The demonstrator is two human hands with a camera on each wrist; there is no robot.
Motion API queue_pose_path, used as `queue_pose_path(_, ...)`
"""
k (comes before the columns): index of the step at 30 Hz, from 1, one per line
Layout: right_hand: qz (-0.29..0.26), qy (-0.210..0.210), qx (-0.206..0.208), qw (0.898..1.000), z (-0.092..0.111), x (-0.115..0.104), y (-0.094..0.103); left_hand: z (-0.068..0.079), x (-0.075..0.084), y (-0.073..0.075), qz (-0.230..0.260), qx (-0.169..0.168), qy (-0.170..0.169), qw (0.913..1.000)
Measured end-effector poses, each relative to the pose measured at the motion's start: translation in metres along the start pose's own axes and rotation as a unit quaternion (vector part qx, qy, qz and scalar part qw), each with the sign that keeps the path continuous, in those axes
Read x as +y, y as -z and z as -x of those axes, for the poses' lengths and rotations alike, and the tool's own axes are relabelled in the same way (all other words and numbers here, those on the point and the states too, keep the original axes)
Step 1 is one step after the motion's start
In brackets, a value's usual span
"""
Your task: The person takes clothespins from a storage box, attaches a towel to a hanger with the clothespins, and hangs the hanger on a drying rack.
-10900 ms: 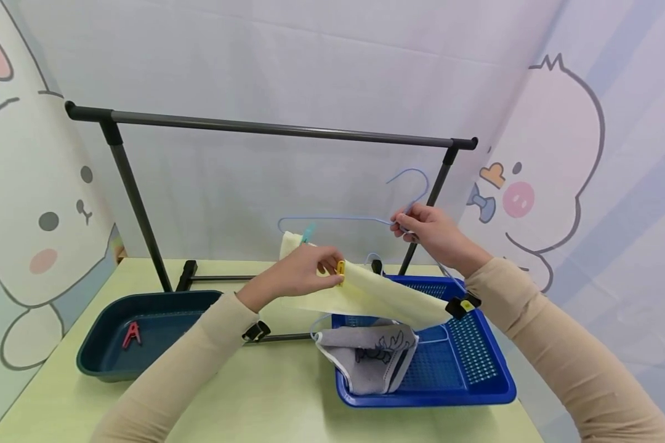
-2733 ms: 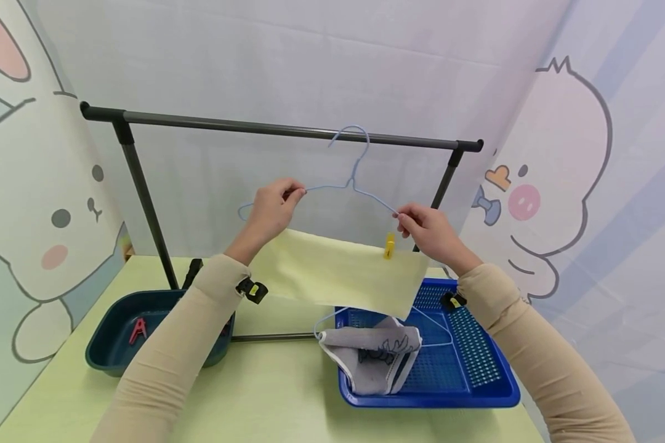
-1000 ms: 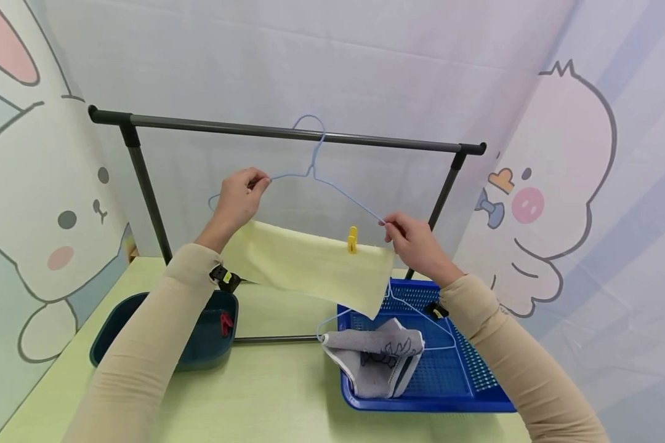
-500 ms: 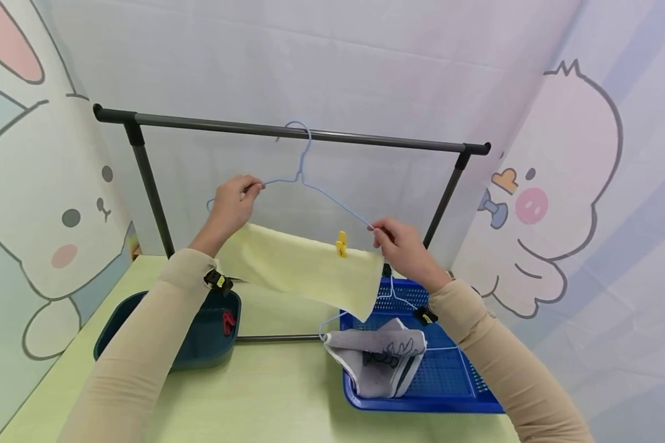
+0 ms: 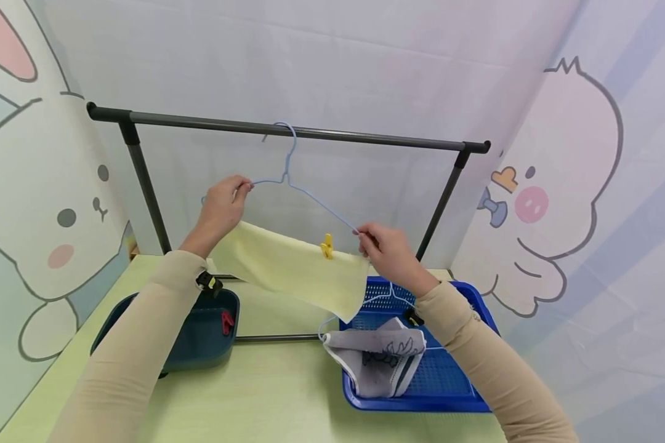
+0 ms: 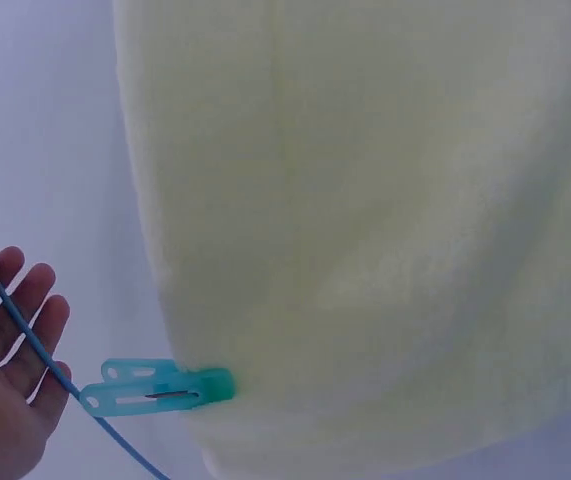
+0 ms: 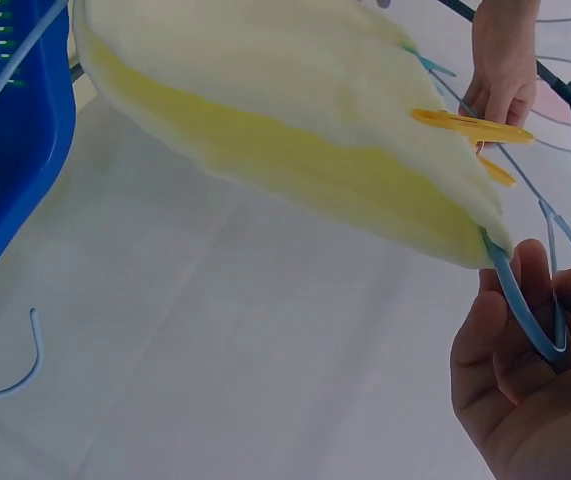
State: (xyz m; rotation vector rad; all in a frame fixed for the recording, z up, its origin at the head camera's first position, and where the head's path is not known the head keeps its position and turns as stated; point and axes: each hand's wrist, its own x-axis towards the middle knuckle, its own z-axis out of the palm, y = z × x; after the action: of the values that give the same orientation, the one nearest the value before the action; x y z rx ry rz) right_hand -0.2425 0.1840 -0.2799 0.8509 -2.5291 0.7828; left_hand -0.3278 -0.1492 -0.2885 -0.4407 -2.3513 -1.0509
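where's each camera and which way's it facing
Head: on the head, facing forward and down at the rack; left hand, right hand, sleeves show.
Left wrist: on that wrist, facing yellow cloth and teal clip; left hand shows.
Right wrist: on that wrist, facing the cloth; both hands show.
Head and right wrist share the yellow clip.

A dark green tub [image 5: 196, 344] sits on the light green table [image 5: 277, 400], with a red peg [image 5: 227, 322] inside. To its right is a blue basket [image 5: 421, 404] with little holes. A gray cloth [image 5: 374, 375] flops over its edge. Behind are a pale sheet [image 5: 377, 74], a big bunny picture [image 5: 39, 209] and a chick picture [image 5: 571, 147] with a blue bow.
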Motion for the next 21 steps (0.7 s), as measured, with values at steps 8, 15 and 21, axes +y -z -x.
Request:
queue_pose_path(8, 0.011, 0.000, -0.014, 1.000, -0.002, -0.008, -0.010, -0.001, -0.006, 0.001, -0.059, 0.008, -0.038, 0.9975)
queue_pose_path(15, -0.007, 0.010, -0.035, 0.999, -0.004, -0.018, -0.016, -0.001, -0.010, 0.008, -0.080, 0.009, -0.034, 0.9962)
queue_pose_path(21, -0.027, 0.013, -0.045, 0.999, -0.006, -0.023, -0.023, 0.000, -0.013, 0.015, -0.094, -0.004, -0.021, 0.9953)
